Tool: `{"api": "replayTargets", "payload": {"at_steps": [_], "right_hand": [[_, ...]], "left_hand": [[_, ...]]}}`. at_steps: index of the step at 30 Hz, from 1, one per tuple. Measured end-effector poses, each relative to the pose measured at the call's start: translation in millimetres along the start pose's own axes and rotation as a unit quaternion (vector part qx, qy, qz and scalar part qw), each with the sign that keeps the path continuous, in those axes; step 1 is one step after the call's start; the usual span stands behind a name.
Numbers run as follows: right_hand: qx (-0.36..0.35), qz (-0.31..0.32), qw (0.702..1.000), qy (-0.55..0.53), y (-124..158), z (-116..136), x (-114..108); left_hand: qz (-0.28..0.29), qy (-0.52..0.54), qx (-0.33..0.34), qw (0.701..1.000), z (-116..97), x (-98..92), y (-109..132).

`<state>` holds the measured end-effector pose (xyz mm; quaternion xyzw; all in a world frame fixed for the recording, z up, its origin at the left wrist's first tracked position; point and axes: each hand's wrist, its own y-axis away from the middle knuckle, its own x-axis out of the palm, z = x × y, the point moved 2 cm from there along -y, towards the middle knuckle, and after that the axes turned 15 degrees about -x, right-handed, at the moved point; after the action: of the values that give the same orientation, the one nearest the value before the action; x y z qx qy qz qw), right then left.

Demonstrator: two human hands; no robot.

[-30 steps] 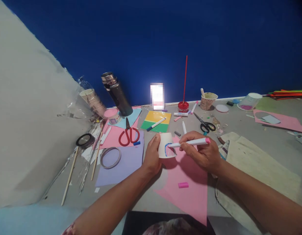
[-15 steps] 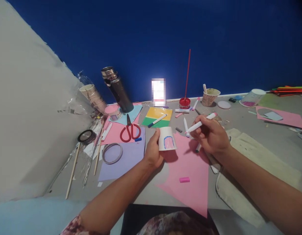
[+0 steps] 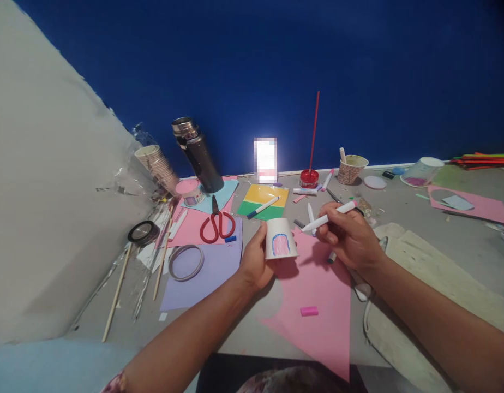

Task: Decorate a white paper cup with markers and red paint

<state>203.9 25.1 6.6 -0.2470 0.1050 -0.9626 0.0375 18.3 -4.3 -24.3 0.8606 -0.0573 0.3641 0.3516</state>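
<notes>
In my left hand point(image 3: 258, 256) is a white paper cup point(image 3: 281, 226), turned rim-down. An arch outlined in blue and coloured pink faces me on its side. My right hand point(image 3: 348, 232), closed in a writing grip, holds a white felt-tip marker point(image 3: 328, 216) with a pink end. The marker's tip points left at the cup, a short way off its side. Below both hands lies pink paper point(image 3: 317, 344) with a cut curved edge, and a bright pink marker cap point(image 3: 309, 311) rests on it.
Red-handled scissors point(image 3: 217, 224), a tape roll point(image 3: 186, 263) and purple paper point(image 3: 203, 295) lie to the left. A dark flask point(image 3: 201, 164) and stacked paper cups point(image 3: 156, 166) stand behind. A pale cloth bag point(image 3: 432, 284) lies right. A lit phone screen point(image 3: 265, 161) leans against the blue wall.
My right hand has brought the marker slightly left and lower, nearer the cup. The cup stays in my left hand, and the whole view has shifted slightly.
</notes>
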Motion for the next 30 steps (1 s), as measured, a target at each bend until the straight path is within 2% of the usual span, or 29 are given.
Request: {"api": "replayTargets", "payload": {"at_steps": [4, 8, 11, 16, 18, 21, 23, 25, 30], "right_hand": [[0.011, 0.013, 1.000, -0.012, 0.8, -1.8, -0.8], [0.028, 0.003, 0.999, -0.034, -4.4, -5.0, -5.5], [0.031, -0.001, 0.999, -0.043, -8.1, -5.6, -8.3], [0.015, -0.017, 0.999, -0.034, -11.3, -6.5, -11.3], [0.013, -0.007, 0.999, -0.030, -11.5, -7.1, -10.9], [0.012, -0.003, 1.000, -0.024, -11.3, -7.4, -10.1], [0.006, -0.006, 1.000, -0.017, -11.3, -7.7, -10.0], [-0.006, -0.016, 1.000, -0.004, -11.6, -8.4, -10.6], [-0.061, -0.051, 0.995, 0.054, -14.7, -8.4, -14.5]], "left_hand": [[0.044, 0.006, -0.032, 0.998, -3.4, 0.6, -0.3], [0.048, -0.011, -0.031, 0.998, -3.0, 0.9, -0.3], [0.039, -0.029, 0.004, 0.999, -1.9, -1.1, -2.3], [0.017, -0.050, 0.113, 0.992, -8.2, -5.5, -4.0], [0.019, -0.038, 0.104, 0.994, -12.0, -5.3, -3.0], [0.029, -0.002, 0.047, 0.998, -16.3, -3.8, -1.6], [0.025, 0.011, 0.034, 0.999, -18.4, -3.5, -1.6], [0.014, 0.012, 0.050, 0.999, -20.2, -4.3, -2.4], [-0.006, -0.034, 0.147, 0.988, -24.0, -8.0, -2.8]]}}
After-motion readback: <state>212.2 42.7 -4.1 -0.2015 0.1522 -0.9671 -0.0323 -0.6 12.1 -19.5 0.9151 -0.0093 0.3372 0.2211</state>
